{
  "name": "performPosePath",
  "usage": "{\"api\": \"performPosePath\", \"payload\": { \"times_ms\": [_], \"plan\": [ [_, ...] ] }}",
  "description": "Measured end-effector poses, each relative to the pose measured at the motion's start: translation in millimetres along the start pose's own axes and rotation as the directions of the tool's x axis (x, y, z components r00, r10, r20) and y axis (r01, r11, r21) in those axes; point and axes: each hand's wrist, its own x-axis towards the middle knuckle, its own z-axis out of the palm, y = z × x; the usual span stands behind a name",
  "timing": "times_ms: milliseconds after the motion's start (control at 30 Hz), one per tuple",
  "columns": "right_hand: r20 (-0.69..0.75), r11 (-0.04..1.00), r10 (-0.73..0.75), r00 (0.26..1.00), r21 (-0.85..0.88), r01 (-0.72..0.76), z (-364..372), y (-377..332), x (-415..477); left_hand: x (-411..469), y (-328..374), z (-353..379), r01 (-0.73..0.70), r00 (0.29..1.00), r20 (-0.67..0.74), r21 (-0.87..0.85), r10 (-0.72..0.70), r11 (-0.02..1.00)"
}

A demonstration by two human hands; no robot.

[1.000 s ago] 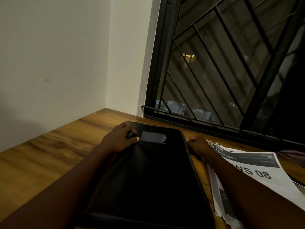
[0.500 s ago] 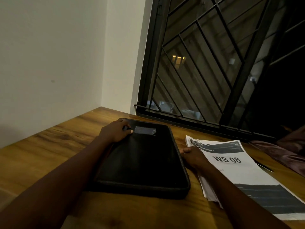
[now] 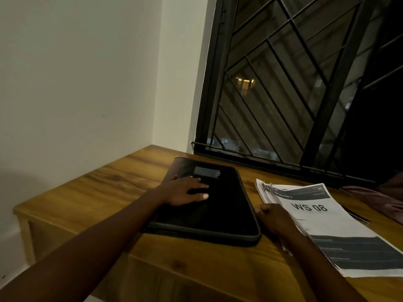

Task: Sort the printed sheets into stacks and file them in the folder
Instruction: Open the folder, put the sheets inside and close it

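Wooden desk [image 3: 104, 192]: left hand [image 3: 185, 190] lies flat on folder [image 3: 220, 212], grip released; right hand [image 3: 275, 219] grip unclear.

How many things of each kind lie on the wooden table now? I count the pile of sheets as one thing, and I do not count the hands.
Folder: 1
Pile of printed sheets: 1
Pen: 1
Dark red cloth: 1
Total: 4

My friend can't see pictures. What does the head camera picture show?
A person's left hand lies flat on a closed black rectangular folder on a brown wooden table. The right hand rests beside it at the edge of a stack of white printed paper sheets marked WS 08. A black barred metal window stands behind.
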Motion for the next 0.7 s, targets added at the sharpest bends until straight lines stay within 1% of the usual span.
{"api": "performPosePath", "payload": {
  "times_ms": [133, 200, 333, 400, 533, 700],
  "plan": [
    [-0.126, 1.000, 0.003, 0.992, 0.009, -0.002, 6.3, 9.8, -47.5, -0.2, 5.3, 0.5, 0.028, 1.000, 0.003, 0.054, -0.028, 0.998],
    [-0.162, 1.000, 0.007, 0.987, -0.013, -0.009, 12.9, 9.4, -67.0, -3.7, 9.3, -1.1, 0.039, 0.999, 0.004, 0.072, -0.039, 0.997],
    [-0.201, 0.989, 0.018, 0.980, -0.141, -0.047, 27.8, -1.3, -87.7, -1.1, 27.4, 1.6, 0.097, 0.995, -0.010, 0.136, -0.096, 0.986],
    [-0.235, 0.981, 0.029, 0.971, -0.179, -0.072, 33.3, -9.9, -94.0, 2.2, 38.0, 7.9, 0.118, 0.993, -0.028, 0.133, -0.115, 0.984],
    [-0.306, 0.967, 0.024, 0.952, -0.235, -0.100, 38.0, -19.3, -105.3, 3.4, 42.0, 15.0, 0.125, 0.987, -0.110, 0.094, -0.114, 0.988],
    [-0.342, 0.979, 0.022, 0.939, -0.184, -0.090, 43.0, -24.9, -113.5, 3.0, 40.1, 16.6, 0.125, 0.983, -0.145, 0.083, -0.113, 0.989]
  ]
}}
